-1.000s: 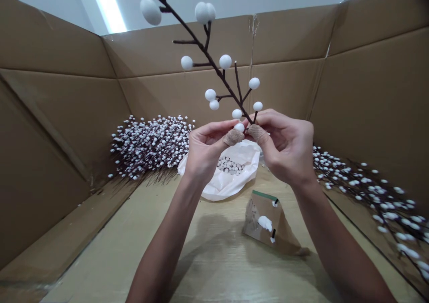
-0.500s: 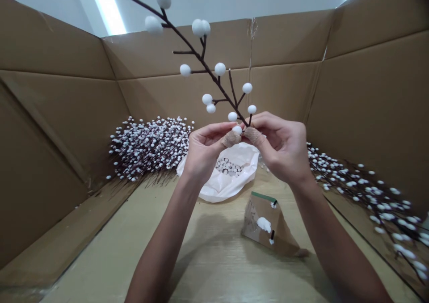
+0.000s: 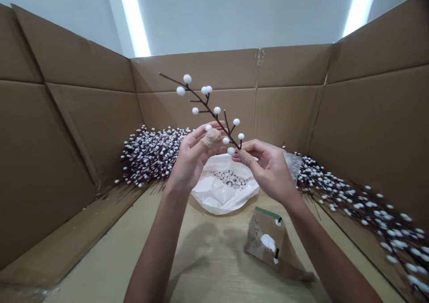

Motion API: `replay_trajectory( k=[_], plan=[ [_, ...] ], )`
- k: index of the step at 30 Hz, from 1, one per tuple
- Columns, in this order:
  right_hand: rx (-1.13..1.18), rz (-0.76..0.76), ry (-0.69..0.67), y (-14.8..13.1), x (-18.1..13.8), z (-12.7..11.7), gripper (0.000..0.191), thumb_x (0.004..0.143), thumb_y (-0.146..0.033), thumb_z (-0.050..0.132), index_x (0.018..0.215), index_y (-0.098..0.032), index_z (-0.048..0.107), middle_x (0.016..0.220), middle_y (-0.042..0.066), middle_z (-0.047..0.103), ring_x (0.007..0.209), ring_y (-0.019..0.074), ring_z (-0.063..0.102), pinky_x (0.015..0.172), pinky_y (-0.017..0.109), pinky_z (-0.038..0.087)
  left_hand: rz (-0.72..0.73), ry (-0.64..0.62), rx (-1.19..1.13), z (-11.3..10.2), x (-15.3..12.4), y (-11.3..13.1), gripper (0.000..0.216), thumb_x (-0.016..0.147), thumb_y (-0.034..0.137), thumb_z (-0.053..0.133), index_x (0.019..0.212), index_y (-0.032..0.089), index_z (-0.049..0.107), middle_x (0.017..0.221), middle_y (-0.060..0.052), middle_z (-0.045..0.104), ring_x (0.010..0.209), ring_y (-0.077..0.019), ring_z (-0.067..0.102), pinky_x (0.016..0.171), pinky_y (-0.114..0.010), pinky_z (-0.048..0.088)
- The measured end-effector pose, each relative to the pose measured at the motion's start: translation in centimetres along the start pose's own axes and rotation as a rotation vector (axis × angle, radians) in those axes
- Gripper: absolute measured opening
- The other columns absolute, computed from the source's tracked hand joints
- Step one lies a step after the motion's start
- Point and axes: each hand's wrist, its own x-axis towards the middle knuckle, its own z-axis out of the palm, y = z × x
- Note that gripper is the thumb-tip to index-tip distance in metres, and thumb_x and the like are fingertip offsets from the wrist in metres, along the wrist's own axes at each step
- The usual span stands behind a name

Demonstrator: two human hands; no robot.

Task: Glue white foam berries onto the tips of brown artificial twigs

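Observation:
A dark brown artificial berry branch with white round berries slants up to the left in front of me. My right hand pinches its lower end between thumb and fingers. Around the branch's left side, my left hand is curved, its thumb in front and its fingers apart behind the twigs. A white berry shows just above that thumb, and its twig is partly hidden. Both thumbs have tan wrapping. Some side twigs carry berries, while a few end bare.
Behind the hands lies a white plastic bag holding loose white berries. A folded cardboard piece with white paste stands nearer. Berry branches pile at left and right. Cardboard walls surround the tabletop.
The branch has moved down and farther off. My left hand has let go near its lower end and shifted left along it; my right hand keeps its pinch. The camera view has tilted upward.

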Motion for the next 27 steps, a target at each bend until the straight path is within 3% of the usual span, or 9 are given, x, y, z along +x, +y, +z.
replay_trajectory(
  k=[8, 16, 18, 21, 24, 27],
  plan=[
    [-0.141, -0.106, 0.016, 0.3, -0.9, 2.2, 0.009, 0.087, -0.021, 0.055, 0.08, -0.016, 0.06, 0.087, 0.004, 0.062, 0.08, 0.0163, 0.061, 0.072, 0.031, 0.054, 0.034, 0.184, -0.098, 1.2, -0.4, -0.1, 0.011, 0.068, 0.021, 0.073, 0.071, 0.014, 0.065, 0.071, 0.002, 0.062, 0.065, -0.0089, 0.06, 0.062, -0.02, 0.047],
    [-0.149, -0.102, -0.001, 0.2, -1.2, 2.5, 0.008, 0.087, -0.024, 0.056, 0.083, -0.017, 0.06, 0.085, 0.004, 0.061, 0.082, 0.0156, 0.06, 0.073, 0.03, 0.054, 0.071, 0.206, -0.061, 0.9, -0.4, -0.1, 0.009, 0.066, 0.022, 0.074, 0.069, 0.015, 0.068, 0.072, 0.0, 0.065, 0.063, -0.0083, 0.059, 0.061, -0.021, 0.047],
    [-0.111, -0.063, -0.1, -0.1, -1.0, 1.7, 0.01, 0.086, -0.026, 0.059, 0.09, -0.018, 0.061, 0.092, 0.004, 0.062, 0.088, 0.016, 0.061, 0.079, 0.031, 0.054, 0.088, 0.188, -0.012, 0.5, -0.4, 0.2, 0.009, 0.067, 0.022, 0.075, 0.069, 0.015, 0.07, 0.072, -0.001, 0.066, 0.062, -0.0077, 0.058, 0.06, -0.02, 0.046],
    [0.021, 0.046, -0.354, 0.1, -0.1, -0.3, 0.027, 0.084, -0.031, 0.062, 0.108, -0.02, 0.058, 0.108, 0.007, 0.063, 0.102, 0.0176, 0.061, 0.089, 0.033, 0.052, 0.098, 0.158, 0.102, -0.5, -0.3, 0.9, 0.007, 0.067, 0.021, 0.074, 0.067, 0.015, 0.071, 0.07, -0.001, 0.065, 0.062, -0.0077, 0.057, 0.058, -0.019, 0.045],
    [0.059, 0.173, -0.404, 2.3, 0.9, -1.8, 0.029, 0.086, -0.037, 0.057, 0.109, -0.018, 0.058, 0.109, 0.01, 0.064, 0.101, 0.0185, 0.062, 0.087, 0.035, 0.053, 0.07, 0.13, 0.188, -1.4, -0.4, 1.6, 0.006, 0.067, 0.02, 0.074, 0.065, 0.016, 0.071, 0.07, -0.002, 0.065, 0.061, -0.0081, 0.056, 0.057, -0.02, 0.044],
    [-0.259, 0.26, -0.48, 6.7, 1.5, -1.6, 0.032, 0.093, -0.036, 0.043, 0.108, -0.012, 0.059, 0.102, 0.012, 0.066, 0.093, 0.0185, 0.064, 0.08, 0.032, 0.054, 0.056, 0.097, 0.223, -2.0, -0.6, 2.0, 0.004, 0.068, 0.02, 0.074, 0.068, 0.016, 0.073, 0.073, -0.003, 0.066, 0.063, -0.009, 0.058, 0.058, -0.021, 0.045]
  ],
)
